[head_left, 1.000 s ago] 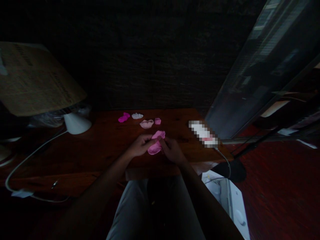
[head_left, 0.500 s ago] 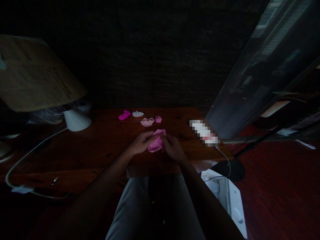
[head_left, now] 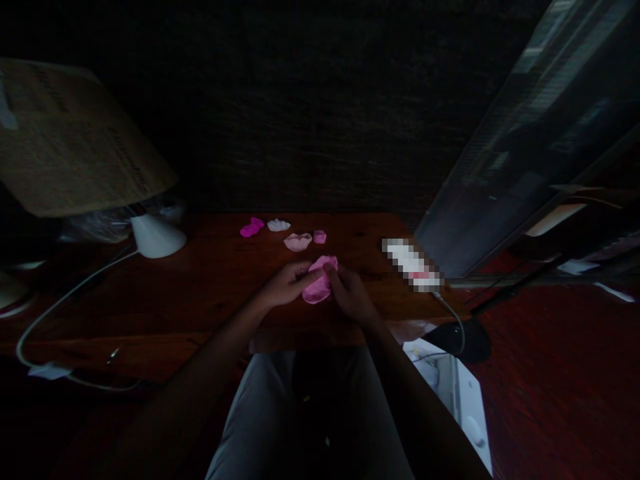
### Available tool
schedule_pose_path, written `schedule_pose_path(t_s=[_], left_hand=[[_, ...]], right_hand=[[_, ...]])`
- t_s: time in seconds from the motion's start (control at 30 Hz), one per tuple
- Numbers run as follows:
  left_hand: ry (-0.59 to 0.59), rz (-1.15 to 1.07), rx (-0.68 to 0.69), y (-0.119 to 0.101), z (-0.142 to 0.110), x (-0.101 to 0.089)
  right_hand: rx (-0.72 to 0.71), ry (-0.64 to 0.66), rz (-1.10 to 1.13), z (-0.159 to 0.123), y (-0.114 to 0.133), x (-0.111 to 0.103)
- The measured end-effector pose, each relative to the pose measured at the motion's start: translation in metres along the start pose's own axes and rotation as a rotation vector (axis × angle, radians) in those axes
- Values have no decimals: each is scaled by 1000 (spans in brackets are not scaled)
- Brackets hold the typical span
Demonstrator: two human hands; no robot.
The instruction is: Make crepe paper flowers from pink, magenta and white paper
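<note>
A flat, wrinkled pink piece of soft, clay-like material is held between both hands above the front of the wooden table. My left hand is closed on its left side, the thumb lying across it. On the right, my right hand pinches the upper right edge. Beyond the hands lie a pale pink piece with a wavy rim and a small pink lump. Farther back to the left are a magenta piece and a white piece. Dim light hides their exact texture.
A lamp with a white base and a brown paper shade stands at left, its cord over the table's front edge. A blurred-out white object with a cable lies at right. Below is a white box. A dark wall rises behind.
The pink piece has turned a little in my hands, and more of its face shows. The whole view has shifted slightly. The other pieces stay in place on the table.
</note>
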State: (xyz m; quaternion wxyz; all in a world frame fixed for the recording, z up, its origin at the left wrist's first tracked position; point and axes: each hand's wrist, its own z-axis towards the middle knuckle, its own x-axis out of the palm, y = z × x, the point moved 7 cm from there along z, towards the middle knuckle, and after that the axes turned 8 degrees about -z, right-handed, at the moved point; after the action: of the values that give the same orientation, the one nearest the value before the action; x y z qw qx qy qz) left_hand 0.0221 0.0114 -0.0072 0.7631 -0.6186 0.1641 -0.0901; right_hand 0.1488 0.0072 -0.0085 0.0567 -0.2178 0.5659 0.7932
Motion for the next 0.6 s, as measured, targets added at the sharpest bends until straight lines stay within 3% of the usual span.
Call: schedule_pose_path(t_s=[0.13,0.23,0.43,0.6], left_hand=[[-165,7,69,-5,2,-13],[-294,12,95,-8,2,-24],[-272,-49,94,-8,3,-22],[-270,37,75,-4,2,-23]], right_hand=[[77,74,118,0,-2,8],[53,163,134,-1,-2,15],[-30,134,25,-1,-4,11],[-52,141,3,-2,-2,10]])
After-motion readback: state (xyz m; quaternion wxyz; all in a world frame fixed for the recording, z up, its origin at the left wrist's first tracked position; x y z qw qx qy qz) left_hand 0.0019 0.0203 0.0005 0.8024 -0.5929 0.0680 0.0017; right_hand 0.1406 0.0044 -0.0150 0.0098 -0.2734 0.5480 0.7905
